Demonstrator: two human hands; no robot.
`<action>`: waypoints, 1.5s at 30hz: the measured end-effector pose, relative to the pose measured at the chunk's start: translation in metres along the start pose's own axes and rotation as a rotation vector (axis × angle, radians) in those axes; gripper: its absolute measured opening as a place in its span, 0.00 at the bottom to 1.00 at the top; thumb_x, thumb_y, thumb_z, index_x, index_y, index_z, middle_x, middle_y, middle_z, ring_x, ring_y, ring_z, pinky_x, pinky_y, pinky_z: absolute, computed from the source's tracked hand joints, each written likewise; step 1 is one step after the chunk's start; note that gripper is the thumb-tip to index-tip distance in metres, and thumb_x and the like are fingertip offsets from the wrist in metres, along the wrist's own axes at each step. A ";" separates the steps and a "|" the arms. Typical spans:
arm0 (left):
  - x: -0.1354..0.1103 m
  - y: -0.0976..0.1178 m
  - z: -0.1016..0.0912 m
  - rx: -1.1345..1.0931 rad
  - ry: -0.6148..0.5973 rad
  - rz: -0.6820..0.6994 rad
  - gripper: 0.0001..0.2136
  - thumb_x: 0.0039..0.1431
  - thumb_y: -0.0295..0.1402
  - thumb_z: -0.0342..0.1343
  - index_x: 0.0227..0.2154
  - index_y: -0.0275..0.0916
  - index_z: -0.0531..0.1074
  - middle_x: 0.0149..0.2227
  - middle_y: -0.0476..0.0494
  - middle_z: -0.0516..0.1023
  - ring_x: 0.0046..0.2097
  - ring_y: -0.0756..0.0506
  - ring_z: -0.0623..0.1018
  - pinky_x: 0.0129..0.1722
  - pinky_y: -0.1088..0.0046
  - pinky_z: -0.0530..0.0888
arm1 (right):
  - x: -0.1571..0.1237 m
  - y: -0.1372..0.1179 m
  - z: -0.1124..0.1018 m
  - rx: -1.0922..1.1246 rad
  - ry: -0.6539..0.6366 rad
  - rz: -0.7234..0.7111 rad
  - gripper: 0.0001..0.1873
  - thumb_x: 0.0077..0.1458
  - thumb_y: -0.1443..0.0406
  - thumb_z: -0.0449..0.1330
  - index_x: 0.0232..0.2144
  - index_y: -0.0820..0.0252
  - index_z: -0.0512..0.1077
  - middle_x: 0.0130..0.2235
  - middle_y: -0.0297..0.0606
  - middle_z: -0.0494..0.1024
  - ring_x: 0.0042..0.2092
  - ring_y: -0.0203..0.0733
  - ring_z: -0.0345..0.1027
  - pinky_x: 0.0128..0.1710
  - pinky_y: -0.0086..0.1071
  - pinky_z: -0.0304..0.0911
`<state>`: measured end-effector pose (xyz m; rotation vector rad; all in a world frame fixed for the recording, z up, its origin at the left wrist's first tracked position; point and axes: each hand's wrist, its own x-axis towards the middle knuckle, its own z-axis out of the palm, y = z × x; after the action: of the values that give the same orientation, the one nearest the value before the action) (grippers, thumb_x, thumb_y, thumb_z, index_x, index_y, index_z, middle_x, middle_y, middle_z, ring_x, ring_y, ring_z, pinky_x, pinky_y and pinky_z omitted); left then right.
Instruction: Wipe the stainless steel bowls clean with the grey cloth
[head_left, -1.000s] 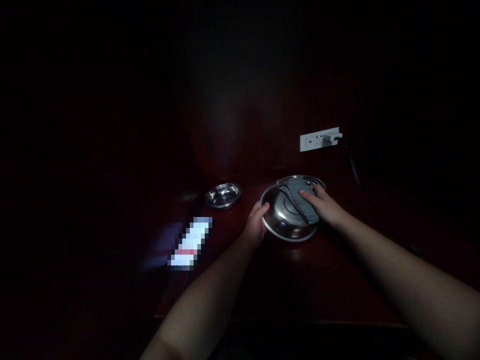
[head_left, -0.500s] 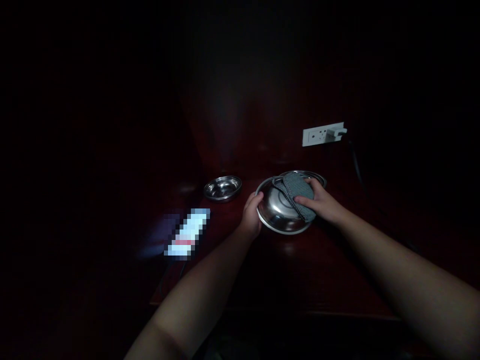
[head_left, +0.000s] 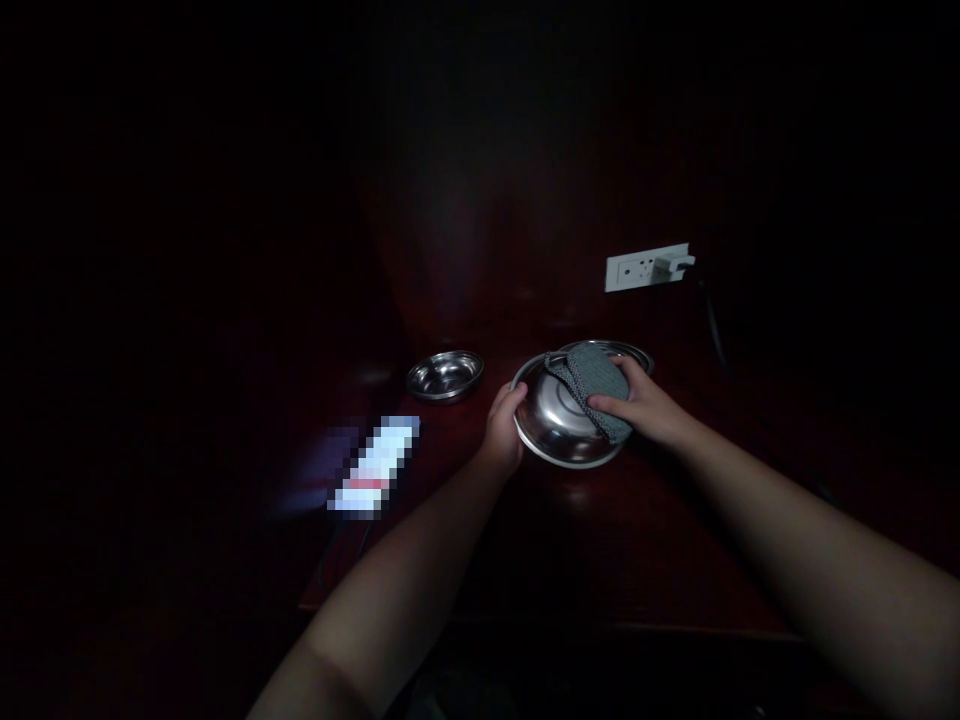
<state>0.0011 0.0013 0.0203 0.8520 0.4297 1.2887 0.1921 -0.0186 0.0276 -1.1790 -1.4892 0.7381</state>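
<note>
The scene is very dark. A steel bowl (head_left: 559, 420) lies upside down and tilted over another steel dish (head_left: 637, 353) on a dark red wooden table (head_left: 600, 540). My left hand (head_left: 501, 428) grips the bowl's left rim. My right hand (head_left: 637, 403) presses a grey checked cloth (head_left: 589, 380) against the bowl's upturned bottom, fingers curled over the cloth.
A smaller steel dish (head_left: 444, 373) sits to the left of the bowl. A lit, blurred-out screen (head_left: 373, 466) lies near the table's left edge. A white wall socket (head_left: 646, 267) with a plug and dark cable is behind on the right.
Over the last second the bowl and both hands shifted slightly left and further from me; the cloth slid up on the bowl. Little differs from half a second ago.
</note>
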 end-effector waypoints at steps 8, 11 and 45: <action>0.000 0.000 -0.003 -0.018 0.014 -0.012 0.14 0.47 0.36 0.58 0.38 0.37 0.70 0.37 0.43 0.77 0.45 0.41 0.74 0.49 0.62 0.66 | -0.002 -0.004 0.000 -0.022 0.013 -0.038 0.31 0.41 0.49 0.62 0.44 0.56 0.59 0.43 0.41 0.69 0.47 0.53 0.65 0.47 0.46 0.62; 0.001 0.000 -0.002 -0.019 0.024 -0.002 0.14 0.46 0.36 0.59 0.38 0.37 0.71 0.36 0.43 0.77 0.45 0.41 0.74 0.49 0.63 0.65 | -0.001 -0.001 0.000 -0.014 0.031 -0.031 0.26 0.48 0.47 0.55 0.44 0.55 0.61 0.43 0.41 0.70 0.46 0.51 0.65 0.45 0.45 0.62; -0.003 0.001 0.001 0.003 -0.002 0.025 0.13 0.47 0.36 0.59 0.36 0.38 0.70 0.34 0.46 0.75 0.39 0.44 0.75 0.44 0.65 0.68 | 0.005 0.016 -0.002 0.077 0.127 -0.087 0.33 0.52 0.39 0.39 0.43 0.52 0.67 0.48 0.39 0.71 0.53 0.50 0.62 0.48 0.44 0.61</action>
<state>0.0006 -0.0022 0.0210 0.8632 0.4206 1.3109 0.1987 -0.0085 0.0154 -1.0764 -1.3849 0.6443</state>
